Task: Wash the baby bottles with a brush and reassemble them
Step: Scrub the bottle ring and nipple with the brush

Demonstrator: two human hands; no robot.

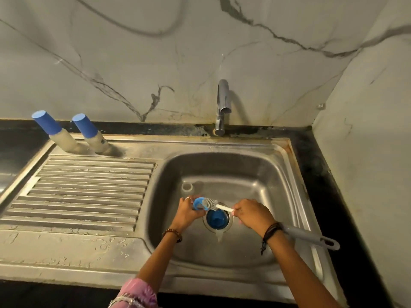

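Observation:
Over the steel sink basin [251,174], my left hand [188,212] grips a blue bottle ring [198,203]. My right hand [250,214] grips the white shaft of a bottle brush; its grey bristle head [210,203] pokes into the ring and its grey handle [311,237] sticks out to the right over the sink rim. A blue cap [216,218] lies over the drain under my hands. A clear nipple [187,187] stands on the basin floor behind them. Two assembled bottles with blue caps [47,123] [85,126] stand at the back of the drainboard.
The chrome faucet [223,103] rises behind the basin, with no water running. The ribbed drainboard [89,187] stretches to the left. A black counter [315,163] borders the sink, and marble walls close in behind and at the right.

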